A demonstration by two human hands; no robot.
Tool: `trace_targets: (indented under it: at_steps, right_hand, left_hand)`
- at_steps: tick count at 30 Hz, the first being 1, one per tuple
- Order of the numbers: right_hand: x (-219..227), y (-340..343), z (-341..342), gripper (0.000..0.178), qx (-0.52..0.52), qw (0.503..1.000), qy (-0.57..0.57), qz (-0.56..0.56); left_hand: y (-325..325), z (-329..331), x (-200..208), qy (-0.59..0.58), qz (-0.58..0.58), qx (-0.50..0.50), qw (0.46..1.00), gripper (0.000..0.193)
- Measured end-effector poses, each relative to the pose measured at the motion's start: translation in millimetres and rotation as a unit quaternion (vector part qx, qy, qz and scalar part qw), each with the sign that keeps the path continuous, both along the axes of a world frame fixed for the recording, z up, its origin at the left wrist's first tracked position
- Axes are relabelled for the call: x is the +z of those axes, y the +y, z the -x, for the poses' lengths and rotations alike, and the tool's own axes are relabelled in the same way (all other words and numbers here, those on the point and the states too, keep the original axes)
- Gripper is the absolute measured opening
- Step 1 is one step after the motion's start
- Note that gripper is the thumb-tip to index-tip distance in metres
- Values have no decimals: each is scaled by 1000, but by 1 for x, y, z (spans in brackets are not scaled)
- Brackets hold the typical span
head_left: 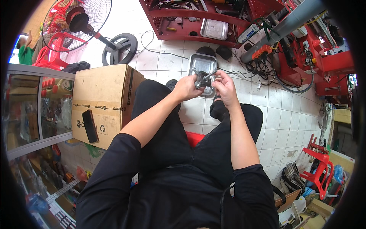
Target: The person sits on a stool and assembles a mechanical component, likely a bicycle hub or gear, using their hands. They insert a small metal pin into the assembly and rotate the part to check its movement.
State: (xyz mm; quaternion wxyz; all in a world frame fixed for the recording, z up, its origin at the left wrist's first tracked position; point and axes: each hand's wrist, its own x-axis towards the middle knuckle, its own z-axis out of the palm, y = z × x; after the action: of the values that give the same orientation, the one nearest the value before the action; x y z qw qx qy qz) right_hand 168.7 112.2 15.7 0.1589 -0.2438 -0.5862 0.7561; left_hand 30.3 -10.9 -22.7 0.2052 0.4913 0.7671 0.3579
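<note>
Over a metal tray [193, 62] on the floor, I hold up a dark, round metal machine part [203, 79] with grey rod-like arms sticking out. My left hand [186, 88] is closed around its left side, thumb toward me. On the other side, my right hand [225, 90] has its fingers bent and pinched against the part's right edge, beside a slim grey rod [210, 74]. Exactly what the right fingertips grip is too small to make out. The part's underside is hidden by my left hand.
A cardboard box [100, 86] with a phone [90, 126] on top stands at my left, by a glass cabinet [40, 105]. Ahead are a standing fan [78, 22], a red tool cart [183, 30] and cables [263, 63]. Red stools [320, 171] lie at the right.
</note>
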Motion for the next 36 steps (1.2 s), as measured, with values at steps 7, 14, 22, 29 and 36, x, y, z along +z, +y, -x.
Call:
trace_targets:
  at_steps: [7, 14, 22, 29, 36]
  right_hand:
    - [-2, -1, 2, 13, 14, 1000, 17, -3]
    - [-1, -3, 2, 11, 12, 1000, 3, -9]
    - [0, -3, 3, 15, 13, 1000, 12, -18]
    - [-1, -4, 3, 13, 23, 998, 12, -49]
    - [2, -6, 3, 14, 11, 999, 4, -51]
  left_hand:
    - [0, -1, 3, 9, -8, -2, 1000, 32]
    - [-1, 1, -1, 16, 7, -11, 1000, 30]
    - [-2, 1, 0, 17, 13, -15, 1000, 28]
    - [-1, 1, 0, 22, 2, -14, 1000, 29]
    - [-2, 1, 2, 24, 2, -15, 1000, 29]
